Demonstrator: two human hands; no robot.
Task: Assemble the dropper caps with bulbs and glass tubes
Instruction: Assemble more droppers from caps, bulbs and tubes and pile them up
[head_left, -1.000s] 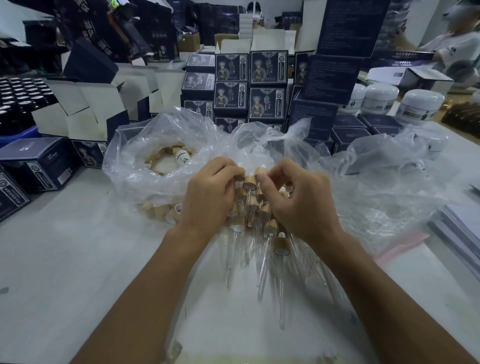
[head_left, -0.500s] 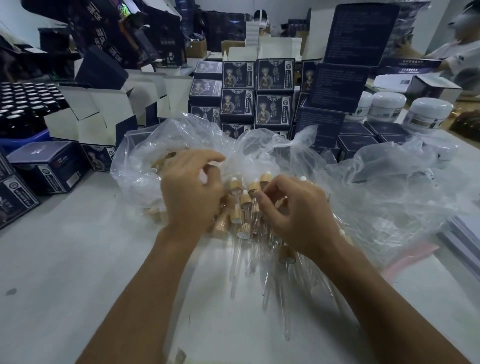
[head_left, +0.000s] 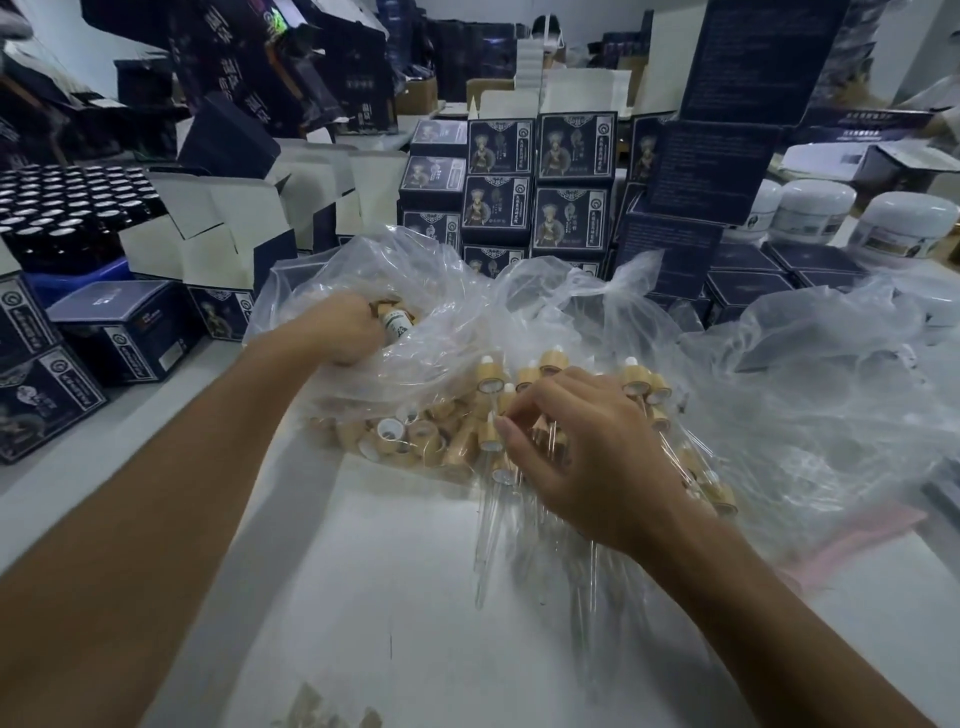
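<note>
white table (head_left: 130, 499) amid stacked boxes (head_left: 571, 176)

Stacked dark boxes (head_left: 571, 150), white jars (head_left: 906, 223)

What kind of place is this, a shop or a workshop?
Most likely a cosmetics packing workroom: stacks of printed dark product boxes, white cream jars, rows of dark bottles, and a plastic bag of bamboo dropper caps.

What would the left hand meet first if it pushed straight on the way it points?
Probably the small white-labelled bottle at the left hand fingertips, inside the clear plastic bag; depth is unclear.
</note>
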